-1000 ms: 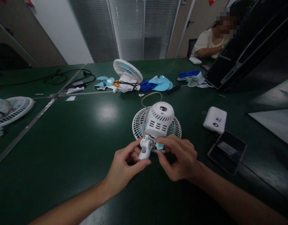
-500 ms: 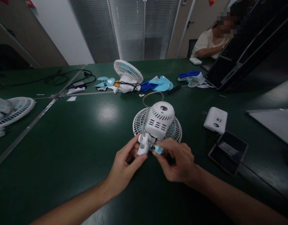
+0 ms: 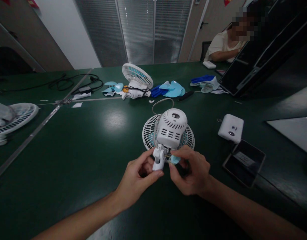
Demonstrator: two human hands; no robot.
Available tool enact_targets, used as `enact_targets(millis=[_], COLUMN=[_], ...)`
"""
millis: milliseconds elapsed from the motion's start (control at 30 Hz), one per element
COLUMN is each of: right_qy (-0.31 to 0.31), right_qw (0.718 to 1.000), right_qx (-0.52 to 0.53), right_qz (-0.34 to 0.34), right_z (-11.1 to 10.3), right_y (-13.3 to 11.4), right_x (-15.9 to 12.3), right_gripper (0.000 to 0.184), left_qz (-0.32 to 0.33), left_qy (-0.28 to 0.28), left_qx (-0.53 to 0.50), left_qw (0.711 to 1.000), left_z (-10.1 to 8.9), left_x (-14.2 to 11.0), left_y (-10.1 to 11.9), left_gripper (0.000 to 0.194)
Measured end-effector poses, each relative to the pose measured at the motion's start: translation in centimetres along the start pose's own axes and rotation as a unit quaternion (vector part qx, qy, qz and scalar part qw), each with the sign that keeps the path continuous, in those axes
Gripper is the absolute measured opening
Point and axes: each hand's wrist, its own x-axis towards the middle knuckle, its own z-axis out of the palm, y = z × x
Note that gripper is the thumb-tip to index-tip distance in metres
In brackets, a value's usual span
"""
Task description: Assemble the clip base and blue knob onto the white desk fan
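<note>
A small white fan (image 3: 172,128) lies grille-down on the green table, its slotted motor housing facing up. Its round grille (image 3: 150,131) spreads beneath the housing. At the near end, my left hand (image 3: 136,176) is closed on the white bracket (image 3: 158,158), thumb and fingers on either side of it. My right hand (image 3: 193,170) pinches a light blue knob (image 3: 175,159). A thin metal screw shaft runs between the knob and the bracket. The right fingertips partly cover the knob.
Behind are another fan (image 3: 137,78), light blue fan blades (image 3: 174,89) and blue-white gloves (image 3: 204,81). To the right lie a white power bank (image 3: 230,128) and a dark phone-like device (image 3: 244,163). A fan part (image 3: 21,115) stands left. A person (image 3: 223,46) sits far right.
Both hands and the bracket have shifted slightly to the right. The bracket has turned a little, and the knob sits closer to it, with less of the screw shaft showing.
</note>
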Motion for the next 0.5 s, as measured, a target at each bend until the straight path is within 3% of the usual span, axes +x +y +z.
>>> enact_targets(millis=[233,500], right_qy=[-0.036,-0.08], right_qw=[0.999,0.995], right_qx=[-0.011,-0.053], right_qz=[0.03,-0.001], right_z=[-0.22,-0.12], right_y=[0.13,-0.09], right_x=[0.4,0.52], right_gripper=[0.03,0.018], left_qz=[0.019,0.03], left_qy=[0.008,-0.006], left_qx=[-0.012,0.035], left_qw=[1.0,0.999], left_z=[-0.23,-0.3], left_x=[0.22,-0.03], left_y=[-0.45,-0.38], left_gripper=[0.055,0.055])
